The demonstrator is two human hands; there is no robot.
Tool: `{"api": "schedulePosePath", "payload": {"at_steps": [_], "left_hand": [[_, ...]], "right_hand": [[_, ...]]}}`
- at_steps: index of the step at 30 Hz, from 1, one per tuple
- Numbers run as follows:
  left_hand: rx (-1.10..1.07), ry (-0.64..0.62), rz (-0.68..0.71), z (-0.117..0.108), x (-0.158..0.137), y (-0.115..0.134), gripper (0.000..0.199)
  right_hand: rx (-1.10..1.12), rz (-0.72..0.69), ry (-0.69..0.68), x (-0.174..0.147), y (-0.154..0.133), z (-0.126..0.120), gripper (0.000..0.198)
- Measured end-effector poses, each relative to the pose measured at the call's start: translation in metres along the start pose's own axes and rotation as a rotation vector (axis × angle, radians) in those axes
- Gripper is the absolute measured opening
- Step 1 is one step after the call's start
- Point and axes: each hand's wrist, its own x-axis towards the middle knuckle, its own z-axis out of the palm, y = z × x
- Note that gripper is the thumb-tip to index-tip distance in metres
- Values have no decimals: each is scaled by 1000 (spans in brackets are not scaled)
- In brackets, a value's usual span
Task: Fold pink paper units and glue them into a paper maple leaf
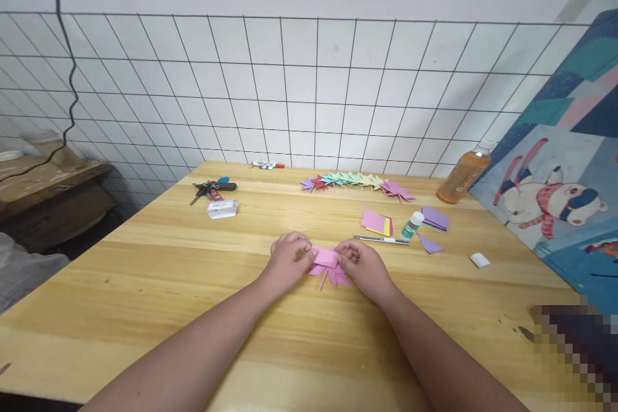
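Observation:
Between my two hands, just above the table, is a pink sheet of paper [326, 257]. My left hand [292, 259] pinches its left edge between thumb and fingers. The right edge is pinched by my right hand [363, 265], fingers curled. Right below the sheet, pointed pink folded paper pieces [332, 275] fan out toward me on the wood. Whether the sheet touches those pieces, I cannot tell. Farther back lies a chain of folded paper points [355, 180] in purple, red, green, yellow and pink.
Right of my hands are stacked coloured papers [375, 223], a pen [381, 240], a glue stick [412, 225], purple sheets [435, 218], a purple triangle [429, 243] and a white cap [479, 260]. A bottle [464, 175] stands behind. Keys [212, 189], a small box [223, 208] and markers [268, 165] lie left.

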Motion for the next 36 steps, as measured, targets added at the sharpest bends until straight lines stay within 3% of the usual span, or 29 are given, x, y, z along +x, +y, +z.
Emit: {"api": "schedulePosePath", "payload": {"at_steps": [3, 6, 12, 17, 21, 36], "left_hand": [[-79, 9, 12, 3, 2, 0, 29], [-101, 29, 26, 4, 2, 1, 28], [61, 10, -6, 4, -2, 5, 23], [183, 38, 15, 7, -1, 6, 20], [224, 31, 25, 12, 1, 4, 19], [291, 30, 85, 16, -2, 7, 20]], "right_hand": [[4, -11, 57, 0, -2, 1, 26], [91, 28, 24, 0, -4, 1, 46], [-51, 40, -13, -1, -2, -1, 32], [-293, -86, 9, -3, -2, -1, 14], [-482, -192, -15, -2, -5, 0, 19], [-711, -237, -42, -4, -5, 1, 20]]}}
